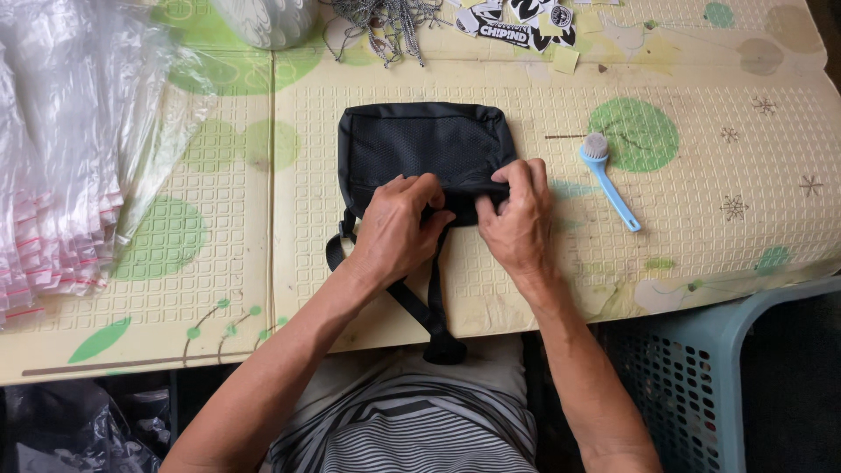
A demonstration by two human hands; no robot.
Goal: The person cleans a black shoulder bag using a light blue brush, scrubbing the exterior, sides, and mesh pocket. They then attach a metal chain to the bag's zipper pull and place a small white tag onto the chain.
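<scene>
Head camera looked straight down on a black pouch lying flat on a pale yellow mat with green spots, near the middle of the work surface. Both hands were at the pouch's near edge. The left hand had its fingers curled and pinched together on the dark fabric at that edge, thumb pressed toward the fingertips. The right hand, just beside it, gripped the same edge at the pouch's right corner, fingers bent over the fabric and closed tight on it. The two hands were close but not touching.

A black strap ran from the pouch under the left hand, off the near side of the mat, ending in a dark tip over the person's striped clothing.

To the right of the pouch, well apart from the right hand, a light blue brush with a pale round head lay at a slant. On the far left sat a stack of clear plastic bags (their seal strips showing red along one side). At the top edge were a tangle of speckled cords and some black-and-white stickers. A blue-grey plastic basket stood below the mat at the lower right.
</scene>
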